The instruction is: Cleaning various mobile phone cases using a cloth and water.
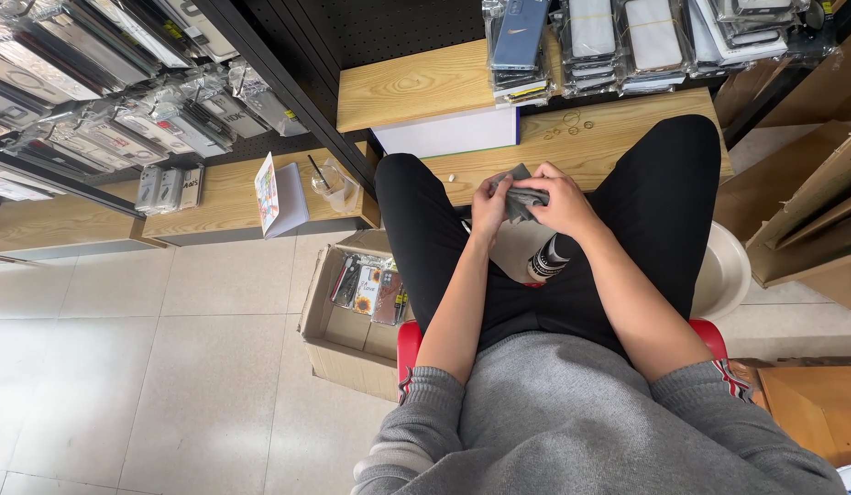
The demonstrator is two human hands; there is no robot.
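- Grey phone case [519, 200], probably in a clear sleeve (view too small to confirm), held above the lap, in front of the low wooden shelf [618, 137].
- Left hand [490, 209] grips its left edge, fingers curled and pinching it.
- Right hand [561, 202] covers the right side, fingers pressed together over the top.
- Bundled cases [586, 41] stacked on the upper shelf behind.
- Cardboard box [338, 335] with patterned cases on the floor at left, beside the red stool [409, 344].
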